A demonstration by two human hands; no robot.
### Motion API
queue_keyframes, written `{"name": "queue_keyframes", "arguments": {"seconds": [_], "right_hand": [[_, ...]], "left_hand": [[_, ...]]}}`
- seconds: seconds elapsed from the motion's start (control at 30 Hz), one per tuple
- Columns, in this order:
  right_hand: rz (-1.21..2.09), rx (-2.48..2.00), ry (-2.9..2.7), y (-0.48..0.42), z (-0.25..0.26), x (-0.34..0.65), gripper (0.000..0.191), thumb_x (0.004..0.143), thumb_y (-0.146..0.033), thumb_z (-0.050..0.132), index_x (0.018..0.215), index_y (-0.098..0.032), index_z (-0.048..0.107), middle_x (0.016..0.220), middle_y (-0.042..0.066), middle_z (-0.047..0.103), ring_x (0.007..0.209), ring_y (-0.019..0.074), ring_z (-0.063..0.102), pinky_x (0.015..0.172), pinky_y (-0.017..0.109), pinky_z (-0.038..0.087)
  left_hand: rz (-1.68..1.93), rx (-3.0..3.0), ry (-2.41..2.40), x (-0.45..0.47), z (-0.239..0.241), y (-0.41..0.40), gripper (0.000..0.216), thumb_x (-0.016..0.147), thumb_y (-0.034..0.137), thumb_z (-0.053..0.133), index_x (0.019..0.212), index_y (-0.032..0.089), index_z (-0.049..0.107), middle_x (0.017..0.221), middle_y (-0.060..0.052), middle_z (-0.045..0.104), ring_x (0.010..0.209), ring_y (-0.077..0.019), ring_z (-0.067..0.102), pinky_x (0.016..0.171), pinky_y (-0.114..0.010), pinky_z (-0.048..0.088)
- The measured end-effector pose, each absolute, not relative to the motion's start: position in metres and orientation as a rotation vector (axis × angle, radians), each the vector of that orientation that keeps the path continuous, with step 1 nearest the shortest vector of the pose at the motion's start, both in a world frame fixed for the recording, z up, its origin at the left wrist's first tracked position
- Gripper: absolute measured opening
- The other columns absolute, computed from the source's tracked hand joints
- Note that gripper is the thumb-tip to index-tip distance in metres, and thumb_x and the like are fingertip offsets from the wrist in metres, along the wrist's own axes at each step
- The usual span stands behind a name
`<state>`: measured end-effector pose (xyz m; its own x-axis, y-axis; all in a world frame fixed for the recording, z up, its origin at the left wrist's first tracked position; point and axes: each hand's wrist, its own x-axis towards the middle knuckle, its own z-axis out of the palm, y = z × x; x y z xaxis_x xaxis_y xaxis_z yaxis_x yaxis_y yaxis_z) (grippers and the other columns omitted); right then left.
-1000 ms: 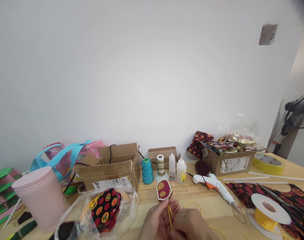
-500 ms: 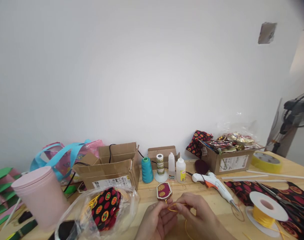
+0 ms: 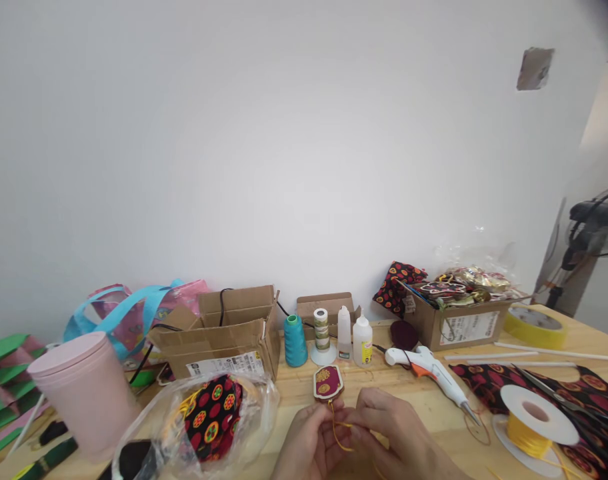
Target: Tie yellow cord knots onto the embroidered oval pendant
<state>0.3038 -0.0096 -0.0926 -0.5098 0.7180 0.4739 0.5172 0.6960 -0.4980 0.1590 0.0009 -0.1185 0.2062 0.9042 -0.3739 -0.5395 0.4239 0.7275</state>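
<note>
A small maroon fabric pendant (image 3: 329,383) with gold motifs and a pale border stands just beyond my fingertips. Yellow cord (image 3: 339,437) hangs from its lower end in a loop between my hands. My left hand (image 3: 307,440) is closed at the pendant's base, thumb against the fingers where the cord comes out. With thumb and fingers pinched, my right hand (image 3: 391,430) holds the yellow cord to the right of the loop. The cord's far end is partly hidden behind my right hand.
A white glue gun (image 3: 431,377) and a spool of yellow cord (image 3: 529,433) lie to the right. Behind stand glue bottles (image 3: 363,341) and a teal thread cone (image 3: 295,341). Left are a plastic bag of patterned fabric (image 3: 211,417), a cardboard box (image 3: 219,347) and a pink canister (image 3: 84,393).
The cord loop between my hands has become longer and hangs lower. My right fingers have shifted slightly on the cord, while the pendant stays almost in place.
</note>
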Motion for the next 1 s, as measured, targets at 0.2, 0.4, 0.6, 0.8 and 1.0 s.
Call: {"name": "queue_keyframes", "arguments": {"seconds": [0.2,0.4,0.6,0.8,1.0], "right_hand": [[0.253,-1.134,-2.141,-0.004,-0.096,0.306,0.024,0.08,-0.029,0.039,0.084,-0.028,0.063,0.064,0.0,0.049,0.058,0.0114,0.047,0.05,0.021,0.032],[0.334,-1.319,-2.096,-0.001,-0.108,0.3,0.023,0.079,-0.028,0.041,0.074,-0.027,0.063,0.062,-0.001,0.049,0.058,0.0108,0.048,0.051,0.019,0.033],[0.426,-1.38,-2.062,0.003,-0.117,0.289,0.023,0.077,-0.024,0.041,0.067,-0.024,0.062,0.06,-0.003,0.051,0.054,0.0095,0.048,0.049,0.018,0.031],[0.383,-1.411,-2.074,0.006,-0.116,0.287,0.023,0.073,-0.019,0.044,0.056,-0.021,0.059,0.058,-0.003,0.05,0.054,0.009,0.047,0.048,0.017,0.028],[0.376,-1.41,-2.042,0.008,-0.116,0.29,0.019,0.07,-0.015,0.045,0.058,-0.022,0.059,0.059,-0.004,0.05,0.056,0.0086,0.047,0.048,0.017,0.027]], "left_hand": [[1.092,0.53,0.932,0.159,-0.118,0.005,0.008,0.061,0.003,0.053,0.063,0.009,0.057,0.05,0.0,0.052,0.041,-0.0055,0.047,0.031,-0.01,0.026],[1.013,0.502,0.879,0.152,-0.117,0.007,0.011,0.063,0.008,0.057,0.074,0.009,0.059,0.049,0.003,0.046,0.035,-0.0011,0.036,0.028,-0.008,0.013],[0.971,0.544,0.873,0.151,-0.115,0.005,0.015,0.057,0.016,0.067,0.066,0.011,0.057,0.053,0.002,0.05,0.033,0.0016,0.032,0.029,-0.007,0.01],[0.914,0.699,0.91,0.154,-0.114,0.002,0.024,0.055,0.026,0.069,0.062,0.012,0.051,0.053,0.002,0.051,0.032,0.0017,0.031,0.03,-0.01,0.009],[0.854,0.857,0.982,0.156,-0.116,0.002,0.027,0.055,0.031,0.066,0.067,0.014,0.05,0.048,0.003,0.052,0.028,0.0011,0.028,0.029,-0.013,0.007]]}}
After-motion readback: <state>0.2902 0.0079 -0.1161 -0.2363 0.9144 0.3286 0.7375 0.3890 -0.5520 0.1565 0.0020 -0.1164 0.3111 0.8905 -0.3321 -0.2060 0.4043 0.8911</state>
